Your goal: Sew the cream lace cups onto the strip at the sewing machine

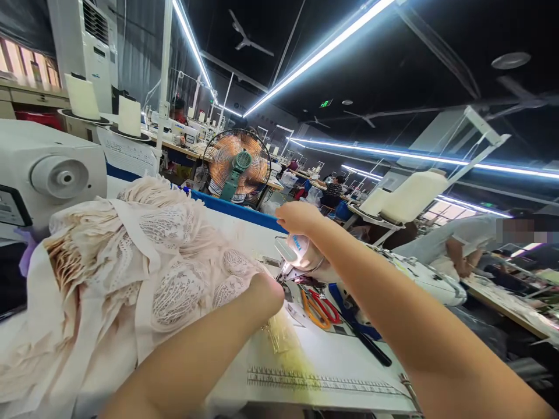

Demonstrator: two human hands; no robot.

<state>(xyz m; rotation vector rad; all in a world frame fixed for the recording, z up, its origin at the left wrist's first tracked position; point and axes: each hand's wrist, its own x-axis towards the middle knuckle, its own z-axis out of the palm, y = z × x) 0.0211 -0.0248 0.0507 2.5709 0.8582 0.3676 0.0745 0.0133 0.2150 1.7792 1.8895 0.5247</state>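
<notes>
My left hand [267, 292] is beside the needle area of a white sewing machine [305, 256], at the edge of a heap of pale lace garments [174, 285]. Its fingers are hidden from view, so any hold on the lace cannot be made out. Above the lit machine head is my right hand [300, 217], with its fingers curled together. Whatever those fingers hold, if anything, is too small or hidden. Orange-handled scissors [317, 311] and red-handled scissors [328, 305] lie on the machine bed, right of my left hand.
A ruler strip [323, 381] runs along the table's front edge. Thread cones [414, 195] stand at the right, and another machine [52, 174] at the left. A large fan [238, 166] is behind the table. A co-worker [458, 244] bends over work at the right.
</notes>
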